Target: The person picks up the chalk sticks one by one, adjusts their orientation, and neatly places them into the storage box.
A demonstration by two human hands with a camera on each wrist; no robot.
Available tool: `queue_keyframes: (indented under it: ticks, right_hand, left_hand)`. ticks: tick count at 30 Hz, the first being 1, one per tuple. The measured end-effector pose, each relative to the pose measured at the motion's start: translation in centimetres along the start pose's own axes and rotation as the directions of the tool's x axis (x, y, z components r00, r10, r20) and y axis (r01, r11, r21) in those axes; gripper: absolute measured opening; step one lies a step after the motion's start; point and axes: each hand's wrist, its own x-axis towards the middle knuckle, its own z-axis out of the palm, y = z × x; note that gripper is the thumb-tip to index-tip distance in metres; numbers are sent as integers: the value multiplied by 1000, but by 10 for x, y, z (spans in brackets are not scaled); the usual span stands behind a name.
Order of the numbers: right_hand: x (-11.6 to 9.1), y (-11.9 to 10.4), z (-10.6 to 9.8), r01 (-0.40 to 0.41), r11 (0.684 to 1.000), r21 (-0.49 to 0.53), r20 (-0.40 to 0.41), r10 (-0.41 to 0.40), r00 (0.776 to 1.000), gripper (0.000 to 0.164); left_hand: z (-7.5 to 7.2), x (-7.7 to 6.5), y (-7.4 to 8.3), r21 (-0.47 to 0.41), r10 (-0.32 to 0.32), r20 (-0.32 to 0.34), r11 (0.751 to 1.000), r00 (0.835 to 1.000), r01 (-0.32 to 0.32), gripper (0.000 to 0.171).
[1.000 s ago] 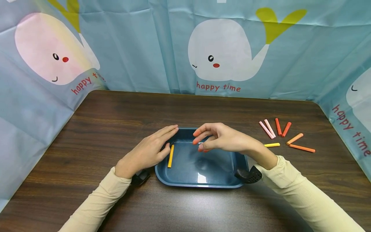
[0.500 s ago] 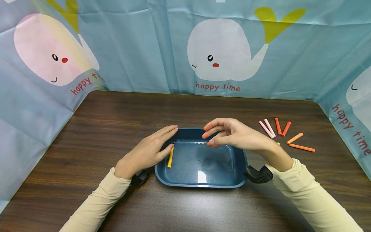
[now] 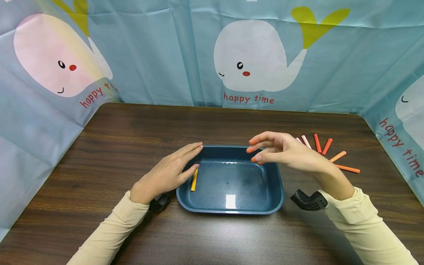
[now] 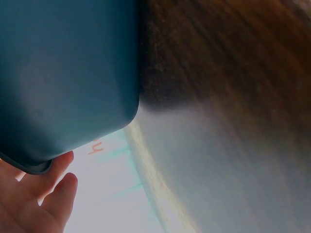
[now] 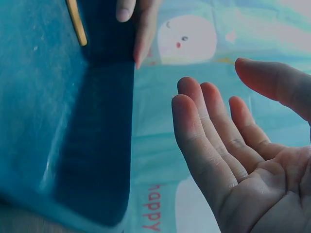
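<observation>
In the head view my left hand (image 3: 169, 173) rests over the left rim of a blue tray (image 3: 228, 212), fingers extended towards its far corner. Its thumb lies inside the wall and its fingers outside. A short yellow stick (image 3: 193, 183), like a crayon, lies in the tray along the left wall, its far end hidden under the thumb. My right hand (image 3: 286, 151) hovers above the tray's far right corner, fingers loosely bent and thumb apart. The right wrist view shows nothing in the right hand (image 5: 243, 150), with the yellow stick (image 5: 77, 23) in the tray beyond.
Right of the tray, several similar sticks lie on the dark wooden table (image 3: 139, 125): pink (image 3: 306, 141), red (image 3: 318, 143), another red (image 3: 327, 146) and two orange (image 3: 347, 169). The right hand and wrist partly cover this group. A blue whale-print curtain (image 3: 165, 55) hangs behind the table.
My right hand has moved right and slightly away from me, from over the tray's middle to its far right corner. It now hides the yellow stick on the table. The left hand stays put.
</observation>
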Motion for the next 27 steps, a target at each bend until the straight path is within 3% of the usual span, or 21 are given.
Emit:
queue_keyframes:
  ticks: [7, 15, 22, 27]
  right_hand:
    - [-14, 6, -7, -23, 999, -40, -59, 21, 998, 42]
    - [-29, 15, -18, 5, 999, -44, -108, -9, 994, 39]
    - [-42, 27, -27, -62, 995, -84, -163, 47, 986, 37]
    - [-45, 37, -30, -61, 988, -142, -198, 32, 980, 37]
  left_hand:
    - [1, 0, 0, -4, -3, 6, 1000, 1000, 3, 57]
    - [1, 0, 0, -7, -4, -4, 1000, 1000, 4, 59]
    - [3, 1, -1, 9, 17, -34, 1000, 999, -17, 57]
    - [3, 1, -1, 14, 18, -39, 1000, 999, -17, 56]
